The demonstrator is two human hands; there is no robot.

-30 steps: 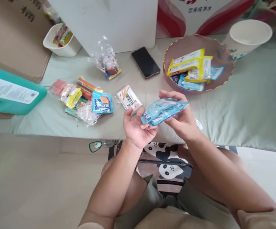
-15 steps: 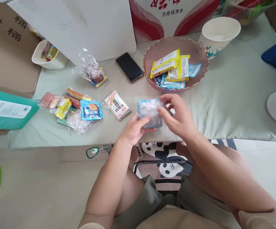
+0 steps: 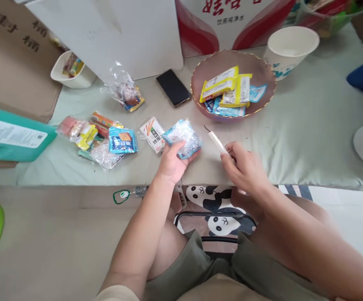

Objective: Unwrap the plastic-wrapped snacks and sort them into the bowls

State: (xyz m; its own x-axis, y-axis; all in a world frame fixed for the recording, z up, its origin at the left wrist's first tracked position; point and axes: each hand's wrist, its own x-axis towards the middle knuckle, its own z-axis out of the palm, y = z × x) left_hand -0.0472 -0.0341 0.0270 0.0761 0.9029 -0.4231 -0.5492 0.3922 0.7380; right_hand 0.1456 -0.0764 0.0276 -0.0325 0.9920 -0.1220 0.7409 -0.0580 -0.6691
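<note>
My left hand (image 3: 172, 161) is closed on a blue snack packet (image 3: 184, 139) bundled in clear crinkly plastic, with the thumb on top. Just right of it, my right hand (image 3: 244, 165) grips a slim white-handled tool (image 3: 216, 141) with a short, thin dark tip pointing away from me. The tip stays apart from the packet; the handle's lower end is hidden in my fingers. Beside the packet on the left lies a white snack box (image 3: 152, 133), partly covered by the packet and hand.
Several wrapped snacks (image 3: 104, 156) and a blue pouch (image 3: 123, 141) lie at left. A black phone (image 3: 173, 88) sits behind, near a pink gold-rimmed bowl (image 3: 196, 75) of yellow and blue packets. A paper cup (image 3: 283, 58) stands at back right, a teal container (image 3: 12, 152) at far left.
My right hand has come away from the packet to the right and now holds the white-handled tool. My left hand has shifted the packet slightly left and tilted it.
</note>
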